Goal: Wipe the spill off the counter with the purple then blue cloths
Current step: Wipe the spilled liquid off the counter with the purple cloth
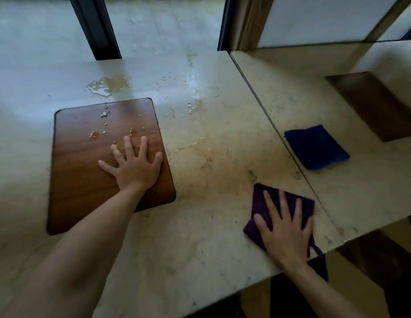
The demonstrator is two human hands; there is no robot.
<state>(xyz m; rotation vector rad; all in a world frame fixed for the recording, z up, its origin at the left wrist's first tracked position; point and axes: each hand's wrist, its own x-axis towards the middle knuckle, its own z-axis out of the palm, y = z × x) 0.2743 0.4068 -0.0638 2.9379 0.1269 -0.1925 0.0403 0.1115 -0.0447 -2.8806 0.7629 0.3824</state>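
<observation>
A folded purple cloth (264, 200) lies near the front right edge of the beige stone counter (211, 175). My right hand (284, 230) presses flat on it with straight fingers. A blue cloth (314, 146) shows further right, beyond the mirror's edge, so it may be a reflection. A puddle of clear spill (108, 86) sits at the back of the counter, with drops and streaks (191, 106) to its right. My left hand (133, 164) lies flat, fingers spread, on a brown wooden board (85, 171) that carries several drops.
A mirror wall (337, 99) rises along the counter's right side and reflects the counter and board. Dark window frames (96, 28) stand behind the counter. The counter's front edge runs diagonally at the lower right.
</observation>
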